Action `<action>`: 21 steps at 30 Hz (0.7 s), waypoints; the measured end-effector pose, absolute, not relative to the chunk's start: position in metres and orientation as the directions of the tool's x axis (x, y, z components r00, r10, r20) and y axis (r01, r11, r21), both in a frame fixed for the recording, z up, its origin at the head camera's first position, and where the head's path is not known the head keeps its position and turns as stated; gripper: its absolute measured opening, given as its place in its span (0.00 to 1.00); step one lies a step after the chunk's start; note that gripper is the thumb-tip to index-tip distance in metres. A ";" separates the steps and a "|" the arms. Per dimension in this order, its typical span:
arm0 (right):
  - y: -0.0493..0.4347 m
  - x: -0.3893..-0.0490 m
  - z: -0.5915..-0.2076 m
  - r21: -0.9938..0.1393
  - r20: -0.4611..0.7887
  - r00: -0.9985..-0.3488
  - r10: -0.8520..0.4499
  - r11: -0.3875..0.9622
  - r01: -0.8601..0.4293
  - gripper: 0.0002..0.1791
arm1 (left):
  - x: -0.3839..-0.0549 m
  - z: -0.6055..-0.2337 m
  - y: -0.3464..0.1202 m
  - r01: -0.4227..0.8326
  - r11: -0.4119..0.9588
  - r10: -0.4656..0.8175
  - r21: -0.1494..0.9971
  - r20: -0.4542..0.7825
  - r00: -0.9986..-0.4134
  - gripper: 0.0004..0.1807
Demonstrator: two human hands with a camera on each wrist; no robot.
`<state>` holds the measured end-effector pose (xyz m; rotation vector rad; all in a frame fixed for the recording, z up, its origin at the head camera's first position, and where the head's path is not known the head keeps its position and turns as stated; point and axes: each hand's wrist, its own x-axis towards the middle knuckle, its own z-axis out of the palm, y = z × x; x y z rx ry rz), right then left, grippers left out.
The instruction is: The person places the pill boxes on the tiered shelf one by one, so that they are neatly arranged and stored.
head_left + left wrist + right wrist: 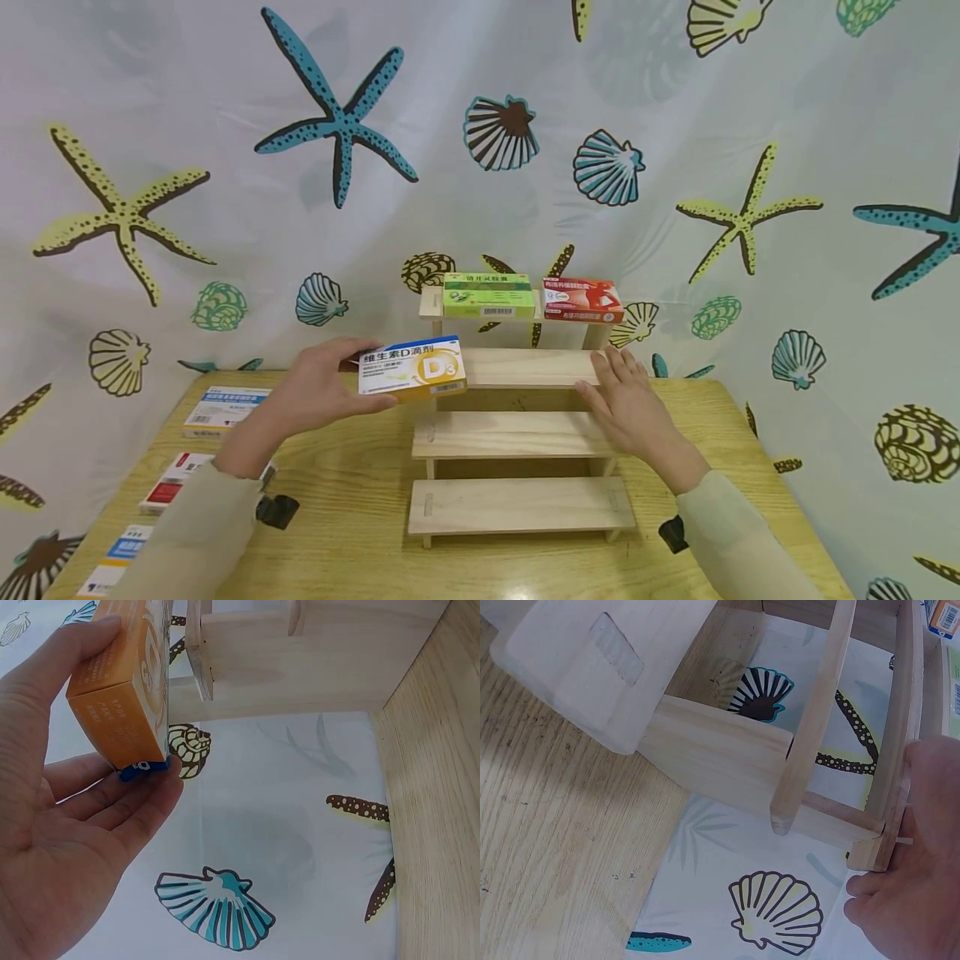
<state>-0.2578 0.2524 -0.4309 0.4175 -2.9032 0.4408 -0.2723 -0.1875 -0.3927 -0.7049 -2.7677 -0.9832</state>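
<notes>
My left hand (322, 379) grips a white, yellow and blue vitamin D drops box (412, 367), with the thumb on one side and fingers on the other. The box is off the table, at the left end of the rack's second tier from the top. In the left wrist view its orange end (124, 724) faces the camera. A pale wooden stepped rack (517, 504) stands on the table. My right hand (633, 408) holds the right end of that same tier, thumb at its front edge and fingers at the far side.
On the top tier stand a green medicine box (487, 296) and a red one (583, 300). Along the left of the wooden table (337, 533) lie a blue-white box (221, 408), a red-white box (168, 483) and another blue-white box (116, 562). A patterned curtain (450, 208) hangs behind.
</notes>
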 end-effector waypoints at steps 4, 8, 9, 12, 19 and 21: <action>0.253 -0.258 -0.431 -0.267 0.216 -0.944 -0.249 0.915 -0.302 0.38 | -0.275 -0.392 -0.181 0.480 0.674 0.403 0.562 0.265 -0.876 0.47; 0.253 -0.259 -0.432 -0.254 0.220 -0.942 -0.253 0.918 -0.306 0.38 | -0.280 -0.391 -0.174 0.502 0.661 0.424 0.559 0.273 -0.863 0.46; 0.254 -0.259 -0.432 -0.252 0.220 -0.942 -0.253 0.918 -0.305 0.38 | -0.282 -0.391 -0.171 0.508 0.657 0.430 0.558 0.276 -0.860 0.45; 0.254 -0.260 -0.433 -0.254 0.219 -0.943 -0.251 0.918 -0.304 0.38 | -0.285 -0.390 -0.165 0.526 0.656 0.444 0.542 0.286 -0.849 0.45; 0.254 -0.260 -0.435 -0.254 0.222 -0.941 -0.255 0.917 -0.308 0.38 | -0.288 -0.387 -0.151 0.532 0.654 0.455 0.537 0.283 -0.845 0.44; 0.254 -0.261 -0.435 -0.256 0.223 -0.941 -0.256 0.916 -0.310 0.38 | -0.289 -0.386 -0.148 0.523 0.654 0.451 0.546 0.273 -0.850 0.45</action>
